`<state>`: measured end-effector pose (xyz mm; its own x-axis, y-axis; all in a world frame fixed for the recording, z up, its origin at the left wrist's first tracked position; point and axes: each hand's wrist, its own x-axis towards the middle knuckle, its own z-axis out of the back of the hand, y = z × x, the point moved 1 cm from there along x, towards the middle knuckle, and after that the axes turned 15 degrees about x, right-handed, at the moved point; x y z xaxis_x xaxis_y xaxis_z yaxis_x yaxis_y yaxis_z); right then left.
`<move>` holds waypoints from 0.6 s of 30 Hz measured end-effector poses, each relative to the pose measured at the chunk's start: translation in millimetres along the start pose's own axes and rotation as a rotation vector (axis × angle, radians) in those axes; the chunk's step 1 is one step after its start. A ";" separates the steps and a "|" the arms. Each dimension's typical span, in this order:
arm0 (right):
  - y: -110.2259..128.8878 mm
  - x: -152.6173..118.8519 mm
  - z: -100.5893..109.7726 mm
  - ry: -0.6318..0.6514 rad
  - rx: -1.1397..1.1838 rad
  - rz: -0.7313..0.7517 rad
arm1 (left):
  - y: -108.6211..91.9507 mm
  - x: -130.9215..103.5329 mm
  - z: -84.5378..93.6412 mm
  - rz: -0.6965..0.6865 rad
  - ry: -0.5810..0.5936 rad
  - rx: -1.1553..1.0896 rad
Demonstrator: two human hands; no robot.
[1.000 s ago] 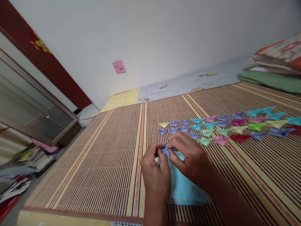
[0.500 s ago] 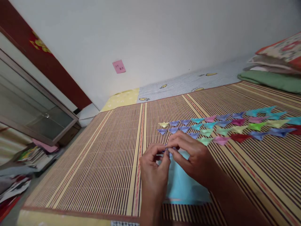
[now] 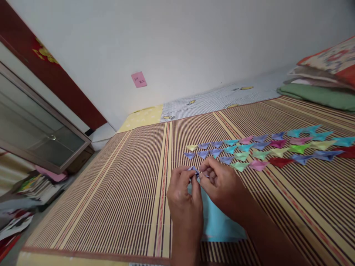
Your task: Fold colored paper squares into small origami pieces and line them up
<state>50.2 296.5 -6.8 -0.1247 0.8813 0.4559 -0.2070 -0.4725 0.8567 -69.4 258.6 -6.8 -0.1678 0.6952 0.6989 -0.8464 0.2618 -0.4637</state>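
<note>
Between my fingertips is a small folded piece of purple paper (image 3: 193, 168), mostly covered by the fingers. My left hand (image 3: 185, 192) pinches it from the left, thumb and fingers together. From the right, my right hand (image 3: 220, 181) pinches its other side with thumb and forefinger. Below both hands lies a light blue sheet (image 3: 220, 225), partly hidden by them. Just beyond my hands, folded paper boats in several colours lie in rows, among them a pink boat (image 3: 258, 165), a dark red boat (image 3: 280, 162) and a pale green boat (image 3: 240, 167).
A striped mat (image 3: 124, 192) covers the bed. Folded bedding and a pillow (image 3: 330, 55) are stacked at the far right. A glass-fronted cabinet (image 3: 41, 122) stands at the left, with books (image 3: 34, 184) below it. A pink note (image 3: 139, 79) hangs on the wall.
My fingers have shifted on the purple paper, and more of it shows above my left hand. The view has moved slightly, while the boats stay in their rows.
</note>
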 end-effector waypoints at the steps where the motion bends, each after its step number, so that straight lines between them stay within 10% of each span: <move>1: -0.3 0.2 0.1 0.007 0.008 -0.020 | -0.3 -0.6 -1.6 -0.006 -0.003 0.005; 18: -8.7 4.7 10.1 -0.052 0.130 -0.081 | -3.5 -3.0 -6.7 0.006 0.023 0.007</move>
<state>61.2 304.9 -9.7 -0.0617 0.9174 0.3931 -0.0867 -0.3973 0.9136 -62.6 260.1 -10.8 -0.1616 0.7121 0.6833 -0.8491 0.2526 -0.4640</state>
